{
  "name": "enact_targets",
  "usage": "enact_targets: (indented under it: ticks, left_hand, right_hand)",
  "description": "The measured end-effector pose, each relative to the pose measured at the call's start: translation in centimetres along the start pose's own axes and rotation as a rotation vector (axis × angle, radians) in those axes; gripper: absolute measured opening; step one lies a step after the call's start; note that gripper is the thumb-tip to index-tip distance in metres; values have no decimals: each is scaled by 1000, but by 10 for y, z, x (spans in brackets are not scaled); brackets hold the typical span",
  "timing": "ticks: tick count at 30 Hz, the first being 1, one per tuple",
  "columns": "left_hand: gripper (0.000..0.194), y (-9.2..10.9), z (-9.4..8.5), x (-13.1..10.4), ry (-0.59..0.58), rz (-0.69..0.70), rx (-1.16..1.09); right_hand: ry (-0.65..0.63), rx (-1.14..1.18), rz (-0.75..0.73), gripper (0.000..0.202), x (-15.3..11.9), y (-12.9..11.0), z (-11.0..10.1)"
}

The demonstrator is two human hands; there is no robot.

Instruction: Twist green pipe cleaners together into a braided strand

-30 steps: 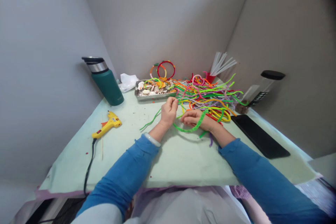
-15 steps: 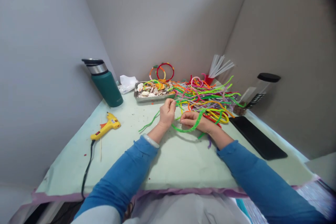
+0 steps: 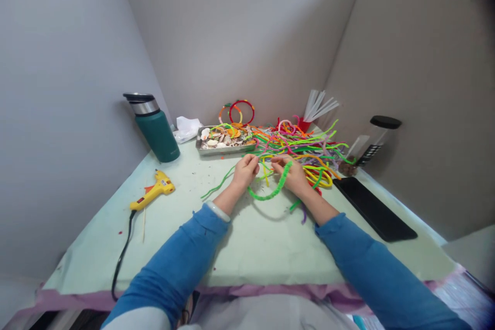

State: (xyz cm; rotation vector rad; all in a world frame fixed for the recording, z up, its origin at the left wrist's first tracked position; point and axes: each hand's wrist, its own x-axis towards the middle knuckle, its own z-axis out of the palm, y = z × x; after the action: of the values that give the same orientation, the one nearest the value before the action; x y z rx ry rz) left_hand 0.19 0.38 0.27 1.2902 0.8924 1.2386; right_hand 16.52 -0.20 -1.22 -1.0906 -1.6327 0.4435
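My left hand (image 3: 246, 172) is closed in a pinch on one end of a green fuzzy pipe-cleaner band (image 3: 266, 197), thickly wound and bent into an open curve. The band hangs below my hands and rises in front of my right hand (image 3: 296, 177), its free end near the knuckles. My right hand's thumb and fingers are pinched close to the left fingertips; what they grip is too small to make out. Loose green pipe cleaners (image 3: 220, 185) lie left of my left hand, and behind both hands is a heap of coloured pipe cleaners (image 3: 294, 139).
A metal tray (image 3: 228, 151) of shells stands at the back, with two coloured rings (image 3: 242, 112) behind it. On the left are a yellow glue gun (image 3: 154, 192) and a green bottle (image 3: 158, 134). A black phone-like slab (image 3: 375, 209) and a clear jar (image 3: 377, 139) stand right.
My right hand has shifted slightly up and turned, its fingers lifting near the left fingertips. My left hand has lowered slightly in view and the green band's curve has swung a little left.
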Motion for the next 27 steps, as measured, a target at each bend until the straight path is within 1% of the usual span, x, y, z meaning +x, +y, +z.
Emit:
enact_targets:
  ticks: [1, 2, 7, 9, 13, 17, 21, 24, 26, 27]
  left_hand:
    - [25, 0, 0, 0, -43, -5, -17]
    - [25, 0, 0, -1, -81, -15, -29]
    - [28, 4, 0, -7, -189, -112, -52]
    - [29, 6, 0, -8, -237, -150, -66]
    - [29, 6, 0, -8, -276, -192, -39]
    - [34, 5, -1, -7, -314, -203, -6]
    - [32, 3, -2, -7, -340, -234, -13]
    - [29, 2, -3, -7, -348, -226, -25]
    - [28, 1, -3, -7, -340, -201, -31]
    - [27, 2, -2, -8, -336, -192, -33]
  right_hand:
    - [-38, -7, 14, 21, -1, -1, 0]
    - [-42, 1, 21, 20, -2, -2, 1]
    - [-168, 127, 27, 23, -5, -6, 2]
    - [-186, 157, 12, 24, -5, -6, 3]
    - [-180, 166, -13, 26, -7, -5, 3]
    - [-212, 196, 22, 26, -8, -6, 3]
    - [-217, 251, 63, 23, -7, -11, 0]
    - [-253, 314, 132, 27, -6, -19, -2]
    - [-309, 292, 177, 30, -6, -23, -4]
    - [-323, 296, 177, 31, -7, -24, -5]
